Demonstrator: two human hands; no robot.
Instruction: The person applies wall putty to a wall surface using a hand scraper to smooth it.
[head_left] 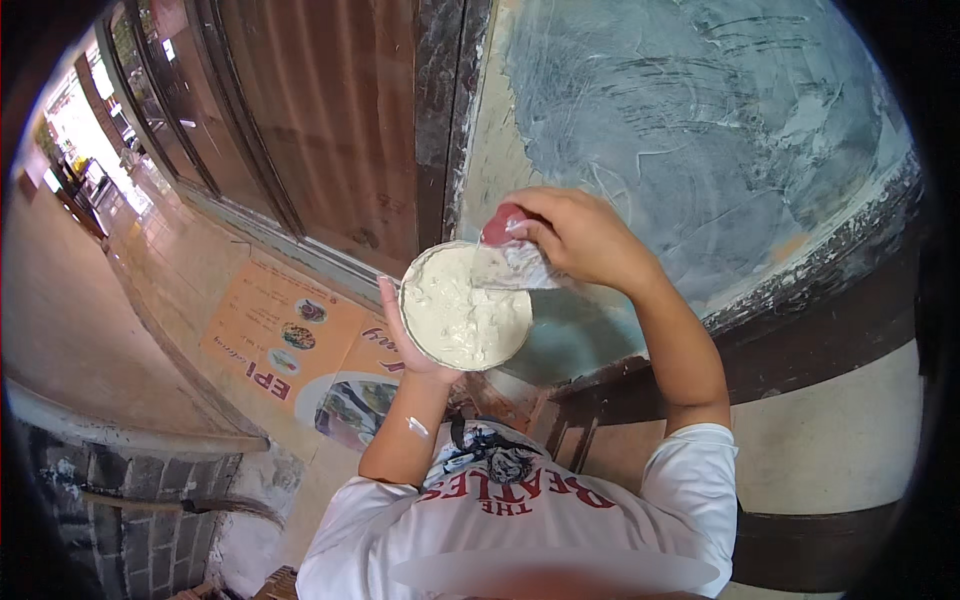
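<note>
A round tub [529, 325] of creamy off-white putty [455, 310] is held out in front of my chest. My left hand [408, 345] cradles it from the left and below, its thumb up along the side and the other fingers hidden beneath. Over the tub's upper right rim, my right hand [585, 235] is closed around the red handle of a putty knife [508, 267]. The knife's wide, smeared blade dips toward the putty; whether it touches the surface I cannot tell. White smudges mark my left forearm and fingers.
At the right is a wall panel [690, 120] coated with streaky grey-blue filler, framed by a dark ledge [790, 285]. A dark-framed glass door [320, 110] stands at the upper left. An orange printed banner [250, 320] lies below, beside a grey block wall [130, 520].
</note>
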